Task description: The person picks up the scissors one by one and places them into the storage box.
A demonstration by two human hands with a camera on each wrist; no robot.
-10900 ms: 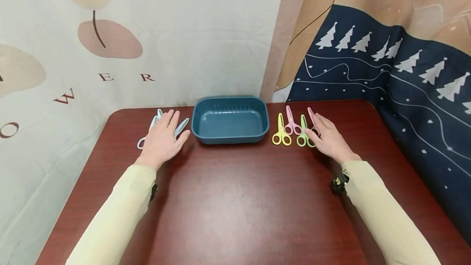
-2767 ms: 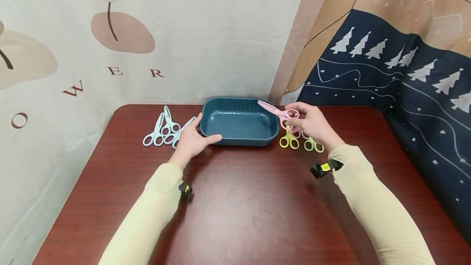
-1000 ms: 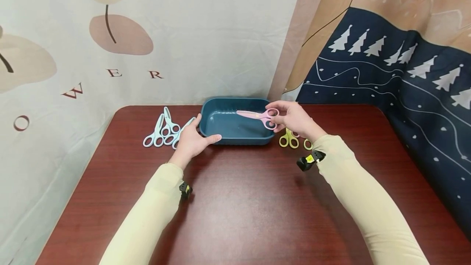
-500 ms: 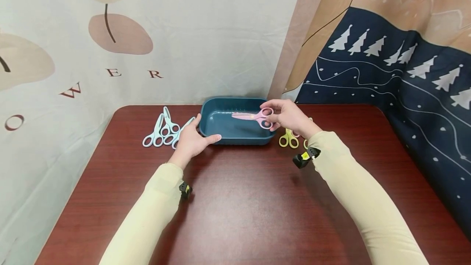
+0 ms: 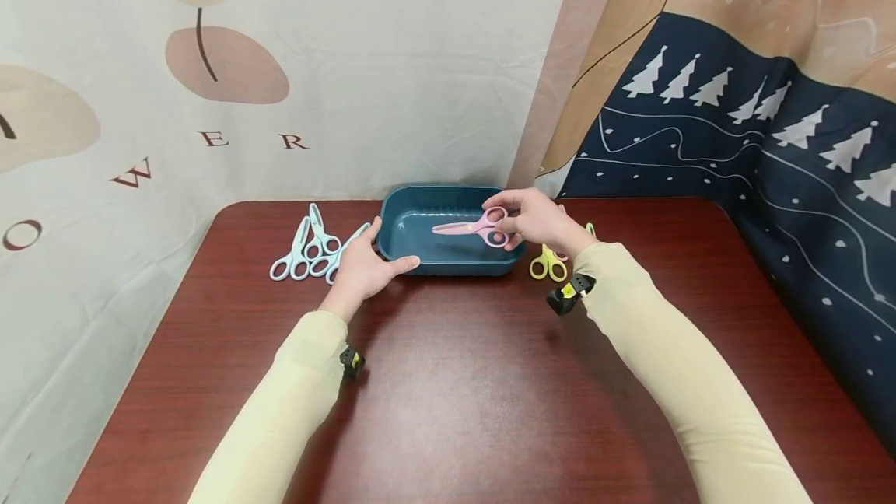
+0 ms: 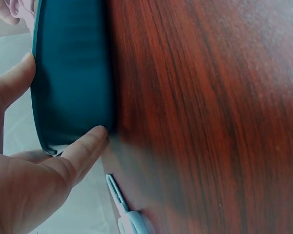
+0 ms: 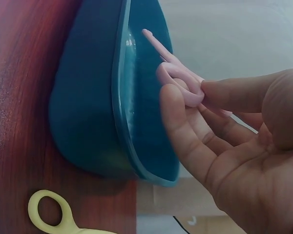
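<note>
My right hand (image 5: 535, 218) pinches pink scissors (image 5: 462, 229) by the handle loops, holding them over the dark teal plastic bin (image 5: 448, 267), with the blades pointing left. In the right wrist view, the pink scissors (image 7: 179, 80) hang above the bin's rim (image 7: 121, 97). My left hand (image 5: 364, 269) rests against the bin's near left corner. Its thumb touches the front rim and its straight fingers lie along the left end, as the left wrist view shows. Light blue scissors (image 5: 301, 249) lie left of that hand, which partly covers one pair.
Yellow scissors (image 5: 548, 263) lie right of the bin; my right hand and sleeve partly hide them and pink and green pairs behind. The dark red wooden table (image 5: 434, 379) stretches toward me. A printed cloth (image 5: 392, 84) hangs behind the table.
My right hand picked up the pink scissors from the right side and has carried them left over the bin. My left hand went from the blue scissors to the bin's corner and stays there.
</note>
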